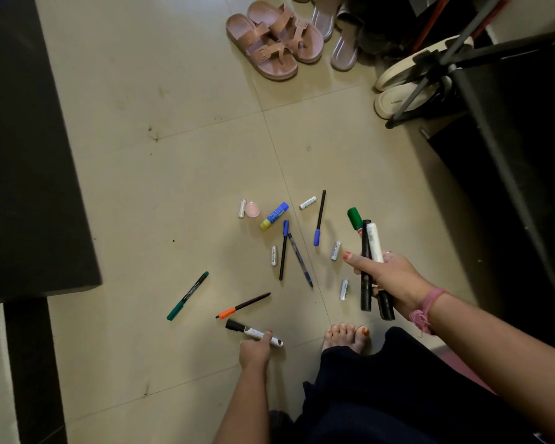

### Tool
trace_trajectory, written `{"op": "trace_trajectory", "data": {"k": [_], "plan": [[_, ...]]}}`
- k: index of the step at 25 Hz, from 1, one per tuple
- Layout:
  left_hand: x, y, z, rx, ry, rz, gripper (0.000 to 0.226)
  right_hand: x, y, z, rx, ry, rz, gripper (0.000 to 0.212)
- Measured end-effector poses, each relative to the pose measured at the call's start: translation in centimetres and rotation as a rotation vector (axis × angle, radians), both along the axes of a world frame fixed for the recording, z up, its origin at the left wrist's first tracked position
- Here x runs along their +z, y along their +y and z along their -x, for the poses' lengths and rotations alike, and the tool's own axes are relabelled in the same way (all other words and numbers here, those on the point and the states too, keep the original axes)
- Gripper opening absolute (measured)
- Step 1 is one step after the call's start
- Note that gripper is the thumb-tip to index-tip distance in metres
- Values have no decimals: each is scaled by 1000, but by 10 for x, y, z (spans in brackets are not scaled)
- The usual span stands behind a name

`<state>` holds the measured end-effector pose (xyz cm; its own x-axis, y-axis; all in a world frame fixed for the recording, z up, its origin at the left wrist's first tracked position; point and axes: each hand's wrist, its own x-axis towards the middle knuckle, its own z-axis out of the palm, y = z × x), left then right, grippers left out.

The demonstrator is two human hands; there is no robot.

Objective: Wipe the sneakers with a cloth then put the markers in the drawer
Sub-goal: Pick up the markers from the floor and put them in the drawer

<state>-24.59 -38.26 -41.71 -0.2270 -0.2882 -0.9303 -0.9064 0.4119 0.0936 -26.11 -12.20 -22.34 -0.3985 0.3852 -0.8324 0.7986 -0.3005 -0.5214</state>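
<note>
1. Left hand (254, 349) pinching a white marker (253, 332) on the floor (141, 187), at six o'clock.
2. Right hand (385, 274) clasping a bundle of markers (369, 251), at four o'clock.
3. Probably light, stiff, smooth; best gripped mid-barrel.

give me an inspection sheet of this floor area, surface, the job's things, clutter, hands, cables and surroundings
Surface: beige tiled floor, a few dark scuffs.
Job's things: thin green-capped marker, orange-capped marker and three blue-capped pens lie loose on the tiles; no cloth, sneakers or drawer identified.
Clutter: five small white batteries, blue-and-yellow glue stick, pale pink round disc.
Hands: left hand has its grip on a white black-capped marker at floor level; right hand holds a bundle of thick markers, one green-capped.
Cables: nothing seen.
Surroundings: pink strapped sandals, cream slip-on shoes, black tripod legs, dark furniture, bare foot.
</note>
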Motion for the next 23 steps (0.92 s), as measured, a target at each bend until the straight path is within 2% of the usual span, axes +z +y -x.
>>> {"op": "trace_trajectory", "data": {"k": [3, 5, 9, 16, 19, 23], "plan": [[-48, -8, -8, -27, -53, 55, 46, -11, -1, -3, -4, 4, 18, 26], [-59, -13, -7, -28, -74, 66, 41, -18, -3, -5, 0, 7, 35, 26], [-37, -7, 0, 38, -66, 32, 29, -26, -8, -9, -5, 6, 76, 29], [67, 54, 16, 421, 187, -93, 20, 4, 4, 1, 30, 30, 42, 37], [112, 87, 23, 347, 246, -213, 24, 33, 11, 1, 21, 40, 30, 39], [190, 131, 33, 235, 235, -571, 14, 84, 12, -8, -3, 45, -23, 57]]}}
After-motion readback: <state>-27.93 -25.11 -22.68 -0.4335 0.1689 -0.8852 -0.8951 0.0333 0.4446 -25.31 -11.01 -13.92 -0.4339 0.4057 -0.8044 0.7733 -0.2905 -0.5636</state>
